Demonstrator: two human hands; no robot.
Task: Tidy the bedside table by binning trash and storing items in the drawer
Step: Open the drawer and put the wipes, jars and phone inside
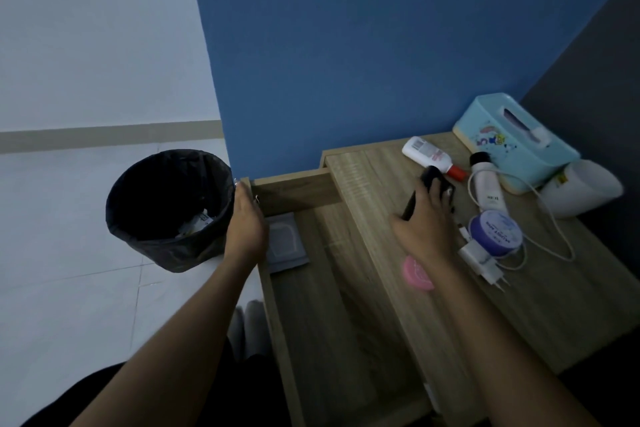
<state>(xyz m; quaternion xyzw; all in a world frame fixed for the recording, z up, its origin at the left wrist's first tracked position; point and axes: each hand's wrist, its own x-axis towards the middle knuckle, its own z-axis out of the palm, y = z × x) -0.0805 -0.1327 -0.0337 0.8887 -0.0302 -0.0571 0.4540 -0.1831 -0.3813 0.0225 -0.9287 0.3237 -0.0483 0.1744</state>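
Note:
The wooden bedside table [554,305] has its drawer [332,340] pulled out to the left. My left hand [246,218] rests on the drawer's front edge, fingers on its rim. My right hand [427,218] lies over a black object [433,177] on the tabletop, fingers curled around it. A grey sachet [285,246] lies in the drawer's far corner. On the table lie a white bottle with a red cap [431,157], a white bottle with a black cap [486,184], a purple round tin [495,230], a white charger with cable [481,262] and a pink item [417,272].
A black-lined bin [166,208] with some trash inside stands on the tiled floor left of the drawer. A light-blue tissue box [512,142] and a white container [581,187] sit at the table's back right. The blue wall is directly behind.

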